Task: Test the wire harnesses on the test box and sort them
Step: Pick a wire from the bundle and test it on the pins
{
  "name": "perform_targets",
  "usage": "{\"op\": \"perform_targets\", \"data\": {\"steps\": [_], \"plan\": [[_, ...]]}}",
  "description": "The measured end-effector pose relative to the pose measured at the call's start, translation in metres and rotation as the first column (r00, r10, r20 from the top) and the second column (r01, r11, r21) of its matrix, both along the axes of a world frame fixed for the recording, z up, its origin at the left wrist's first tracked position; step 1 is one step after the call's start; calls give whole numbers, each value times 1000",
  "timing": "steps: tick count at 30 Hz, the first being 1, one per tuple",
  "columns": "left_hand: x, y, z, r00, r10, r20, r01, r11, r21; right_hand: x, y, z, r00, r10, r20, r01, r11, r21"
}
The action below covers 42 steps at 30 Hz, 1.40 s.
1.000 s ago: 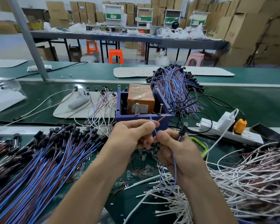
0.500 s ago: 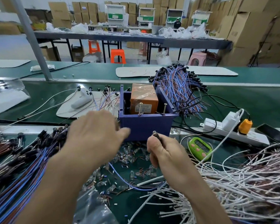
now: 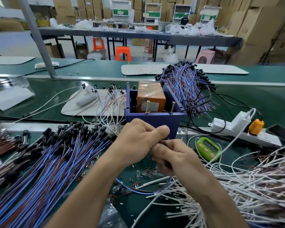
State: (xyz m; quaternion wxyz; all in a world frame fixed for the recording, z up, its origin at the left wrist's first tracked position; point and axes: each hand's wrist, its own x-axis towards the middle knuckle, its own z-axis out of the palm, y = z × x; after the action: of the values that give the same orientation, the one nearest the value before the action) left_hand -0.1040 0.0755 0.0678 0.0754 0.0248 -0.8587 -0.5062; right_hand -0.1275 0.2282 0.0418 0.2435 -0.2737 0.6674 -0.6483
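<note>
the left hand (image 3: 138, 142) has swung in from the left to meet the right hand (image 3: 173, 157) at frame centre, just in front of the blue test box (image 3: 155, 121). both grips pinch the dark plug end of one harness (image 3: 162, 142). its blue wire loops down onto the worktop (image 3: 253, 99) below the wrists. a blue-brown pile (image 3: 48, 162) lies lower left and white wires (image 3: 253, 186) lower right.
</note>
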Motion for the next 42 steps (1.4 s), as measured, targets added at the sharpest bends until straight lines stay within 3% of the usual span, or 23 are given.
{"op": "perform_targets", "data": {"steps": [3,5,7,9,12,14,18,23,27,31,34,36,38,40,42], "plan": [[-2,3,-7,997,-51,62,33,961,274,-2,4,-1,997,25,78,-21,999,-47],[-2,8,-9,997,-52,64,28,942,335,-4,5,-3,993,34,109,-28,998,-60],[-3,9,-9,1000,-2,11,0,970,244,-5,4,-2,992,35,125,-27,998,-62],[-3,4,-6,996,52,-71,-51,999,14,-5,3,-1,989,56,137,-48,997,-63],[2,-1,0,976,68,-205,-108,975,-192,-5,4,1,974,146,176,-133,988,-82],[2,1,0,970,64,-233,-107,979,-175,-5,7,2,957,209,198,-188,975,-122],[-6,6,-11,999,50,-17,-47,991,125,-5,10,1,963,204,178,-186,976,-114],[-7,-6,-15,994,46,98,-37,995,-97,-3,4,-5,978,128,165,-133,991,17],[-3,-11,-15,975,-78,209,42,984,172,2,-1,-4,977,159,145,-161,987,5],[0,-4,-21,955,-175,240,52,894,444,4,-1,-2,983,126,132,-123,992,-25],[0,2,-24,951,-200,236,47,848,528,3,0,-3,985,106,138,-101,994,-39],[-3,2,-23,972,-102,211,1,901,434,2,-1,-4,983,90,160,-86,996,-30],[-7,-4,-22,996,33,84,-40,996,80,0,-3,-7,981,67,183,-69,998,5],[-6,-8,-18,996,71,-62,-86,958,-272,0,-3,-11,978,53,201,-61,998,32],[-6,-12,-18,994,59,-92,-85,947,-311,-1,-2,-11,973,76,219,-82,996,20]]}}
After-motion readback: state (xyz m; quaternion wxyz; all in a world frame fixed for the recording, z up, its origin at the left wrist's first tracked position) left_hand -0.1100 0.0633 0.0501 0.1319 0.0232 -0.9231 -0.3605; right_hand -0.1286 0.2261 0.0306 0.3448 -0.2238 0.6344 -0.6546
